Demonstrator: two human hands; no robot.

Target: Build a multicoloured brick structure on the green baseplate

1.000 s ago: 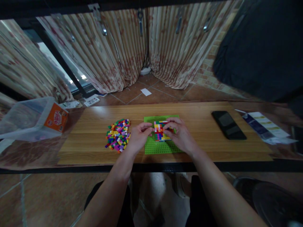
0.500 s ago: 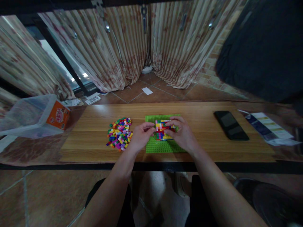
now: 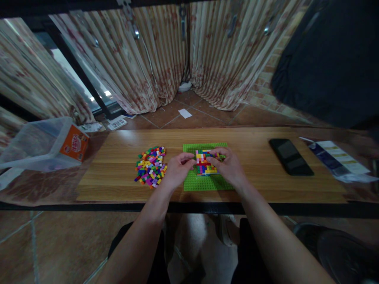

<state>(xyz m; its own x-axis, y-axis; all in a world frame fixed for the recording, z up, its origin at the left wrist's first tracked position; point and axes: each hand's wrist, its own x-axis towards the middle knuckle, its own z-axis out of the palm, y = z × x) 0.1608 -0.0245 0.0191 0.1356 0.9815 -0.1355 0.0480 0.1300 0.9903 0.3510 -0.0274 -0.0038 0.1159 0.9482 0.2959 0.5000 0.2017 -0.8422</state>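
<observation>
many small coloured bricks (image 3: 151,169) lie in a loose pile on the left of the wooden tabletop (image 3: 118,157). right of them, a patchwork brick build (image 3: 204,169) sits on a green studded baseplate (image 3: 204,184). the left hand (image 3: 177,170) is at the build's left edge, thumb and fingertips close together; whether they pinch a brick, i cannot tell. the right hand (image 3: 232,166) curls over the build's right part, its grip also unclear. a black phone (image 3: 291,157) lies well apart on the right.
</observation>
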